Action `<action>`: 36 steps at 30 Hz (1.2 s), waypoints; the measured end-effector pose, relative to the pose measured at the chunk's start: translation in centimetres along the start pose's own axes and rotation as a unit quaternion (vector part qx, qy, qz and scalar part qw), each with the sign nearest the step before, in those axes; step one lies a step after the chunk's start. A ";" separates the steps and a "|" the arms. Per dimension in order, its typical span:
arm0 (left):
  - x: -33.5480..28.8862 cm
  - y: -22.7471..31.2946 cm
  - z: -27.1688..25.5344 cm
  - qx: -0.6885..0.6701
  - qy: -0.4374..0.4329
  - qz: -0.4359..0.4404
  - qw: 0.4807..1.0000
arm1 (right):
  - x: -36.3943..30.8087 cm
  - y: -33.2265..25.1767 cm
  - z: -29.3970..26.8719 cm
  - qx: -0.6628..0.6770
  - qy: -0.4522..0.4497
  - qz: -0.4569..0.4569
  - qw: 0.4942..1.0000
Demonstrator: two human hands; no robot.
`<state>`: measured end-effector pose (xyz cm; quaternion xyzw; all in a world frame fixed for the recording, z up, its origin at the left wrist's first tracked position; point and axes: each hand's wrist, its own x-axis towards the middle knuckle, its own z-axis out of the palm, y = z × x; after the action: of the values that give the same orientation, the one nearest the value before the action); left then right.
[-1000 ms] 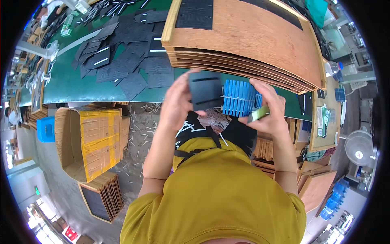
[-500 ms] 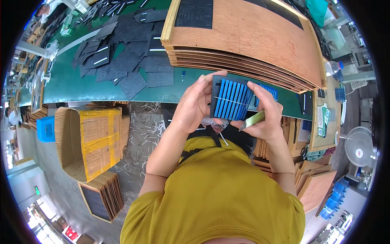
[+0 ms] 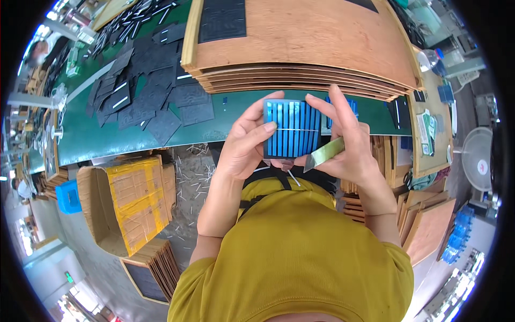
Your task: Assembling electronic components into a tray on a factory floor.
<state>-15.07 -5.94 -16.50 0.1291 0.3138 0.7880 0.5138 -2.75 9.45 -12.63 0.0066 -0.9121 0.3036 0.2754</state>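
A small dark square panel [image 3: 292, 140] with upright blue strips and a thin pale line across its middle is in front of me. My left hand [image 3: 248, 140] grips its left edge, thumb on the front face. Held low in my right hand [image 3: 351, 142] is a blade with a green-wrapped handle [image 3: 328, 152], its tip pointing left under the panel's lower right corner. The right index finger and thumb are raised beside the panel's right edge. Another blue-striped piece [image 3: 352, 105] lies on the green table behind that hand, partly hidden.
A stack of wood-framed boards [image 3: 306, 43] stands on the green table [image 3: 161, 140]. Black sheets [image 3: 145, 80] are heaped at the left. Below are an open cardboard box [image 3: 137, 198] and scraps on the floor. A fan [image 3: 481, 161] is at the right.
My left thumb has come onto the panel's front. The right fingers have lifted and spread off its face. The panel is straighter, and the whole view has shifted slightly.
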 end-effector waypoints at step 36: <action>-0.1 -0.8 1.0 0.108 0.023 0.054 0.992 | 1.1 0.6 -0.1 0.166 -0.030 0.242 0.955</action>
<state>-13.96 -5.41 -16.18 0.1828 0.4012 0.7790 0.4458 -3.74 10.16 -12.36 -0.1601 -0.8309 0.5078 0.1614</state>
